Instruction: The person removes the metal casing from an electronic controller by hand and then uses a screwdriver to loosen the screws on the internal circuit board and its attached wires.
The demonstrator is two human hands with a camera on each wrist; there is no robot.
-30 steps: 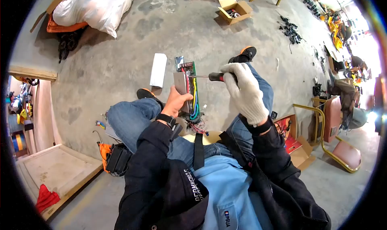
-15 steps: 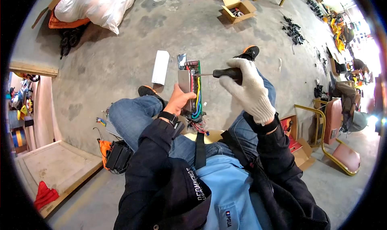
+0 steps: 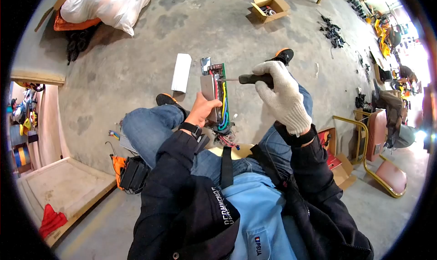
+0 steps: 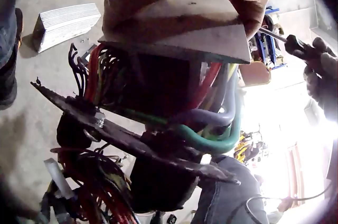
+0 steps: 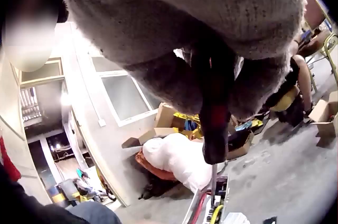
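Note:
My bare left hand (image 3: 203, 109) grips a circuit board assembly by its flat grey metal plate (image 3: 207, 88), thumb over the near edge. Along the assembly's right side run thick yellow, blue and green wires (image 3: 225, 106), with a bundle of thin wires (image 3: 225, 140) hanging at the near end. In a white knit glove, my right hand (image 3: 283, 96) holds a screwdriver (image 3: 256, 80) by its dark handle. The shaft lies level, its tip among the wires at the assembly's upper part. In the right wrist view the screwdriver handle (image 5: 215, 129) sits between the gloved fingers.
A white finned metal block (image 3: 181, 73) lies on the concrete floor past the left hand. Farther off are an open cardboard box (image 3: 269, 9), a white sack (image 3: 107, 9) and black cables (image 3: 333, 34). An orange-and-black bag (image 3: 132, 173) sits beside the left knee.
The gloved fingers have shifted round the screwdriver handle, so more of it shows. The tip stays at the assembly's upper part, and the left hand keeps its grip. The head view has shifted slightly.

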